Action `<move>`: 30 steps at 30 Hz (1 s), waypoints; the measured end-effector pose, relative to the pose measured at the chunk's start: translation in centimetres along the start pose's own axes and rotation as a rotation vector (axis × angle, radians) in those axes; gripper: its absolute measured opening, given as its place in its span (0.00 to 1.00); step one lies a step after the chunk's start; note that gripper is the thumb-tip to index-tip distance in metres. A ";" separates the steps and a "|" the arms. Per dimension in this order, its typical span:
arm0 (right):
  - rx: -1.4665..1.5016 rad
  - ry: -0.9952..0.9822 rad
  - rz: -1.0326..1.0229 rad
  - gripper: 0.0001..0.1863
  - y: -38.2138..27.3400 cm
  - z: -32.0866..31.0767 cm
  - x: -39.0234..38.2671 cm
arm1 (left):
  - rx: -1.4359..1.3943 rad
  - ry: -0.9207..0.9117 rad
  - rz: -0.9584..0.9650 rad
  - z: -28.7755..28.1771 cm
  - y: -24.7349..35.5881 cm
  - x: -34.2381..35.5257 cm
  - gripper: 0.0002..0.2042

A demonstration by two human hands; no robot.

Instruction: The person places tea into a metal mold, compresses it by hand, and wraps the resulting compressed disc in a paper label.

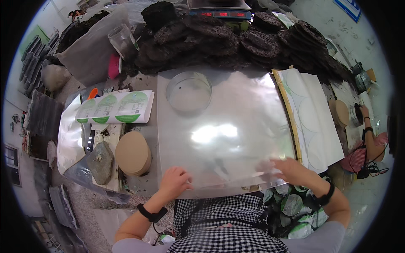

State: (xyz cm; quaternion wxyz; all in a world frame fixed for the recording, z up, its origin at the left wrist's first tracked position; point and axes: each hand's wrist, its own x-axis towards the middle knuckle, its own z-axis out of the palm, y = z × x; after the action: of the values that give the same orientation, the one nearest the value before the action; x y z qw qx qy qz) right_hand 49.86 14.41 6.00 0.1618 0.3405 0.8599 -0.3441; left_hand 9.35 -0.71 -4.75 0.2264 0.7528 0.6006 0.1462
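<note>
A large clear plastic sheet (249, 105) lies across the work surface before me, shining with reflected light. At its near left corner, my left hand (174, 184) has its fingers curled in, closed on the sheet's edge. My right hand (290, 170) is over the near right part of the sheet; motion smears its fingers, so their grip does not show. Near the far left of the sheet stands a clear, shallow round ring (188, 110). Beside the sheet's right edge runs a wooden strip (288, 114) next to white sheets with circle outlines (314, 126).
Left are a stack of brown round boards (132, 152), a grey stone (100, 162) and green-and-white label sheets (116, 107). Dark pressed cakes (198, 38) are heaped behind, below a scale (221, 14). Green-and-white round packs (292, 205) lie below right. Another person's arm (370, 137) is far right.
</note>
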 end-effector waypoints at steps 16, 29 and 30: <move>0.703 0.391 -0.387 0.06 -7.9 -4.8 12.2 | 0.034 -0.301 -0.100 -1.7 -1.6 5.1 0.08; -0.262 0.932 -0.207 0.22 -6.1 10.6 11.1 | 0.357 0.435 0.426 -7.3 7.6 2.3 0.07; -0.344 1.021 -0.130 0.27 -6.7 10.2 12.1 | 0.383 0.450 0.417 -6.4 7.1 1.6 0.08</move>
State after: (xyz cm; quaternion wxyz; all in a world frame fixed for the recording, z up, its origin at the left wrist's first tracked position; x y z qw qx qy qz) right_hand 36.98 9.37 -4.24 -0.2446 0.3792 0.8924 0.0015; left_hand 12.54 0.62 4.26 -0.0915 0.8368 0.4853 0.2362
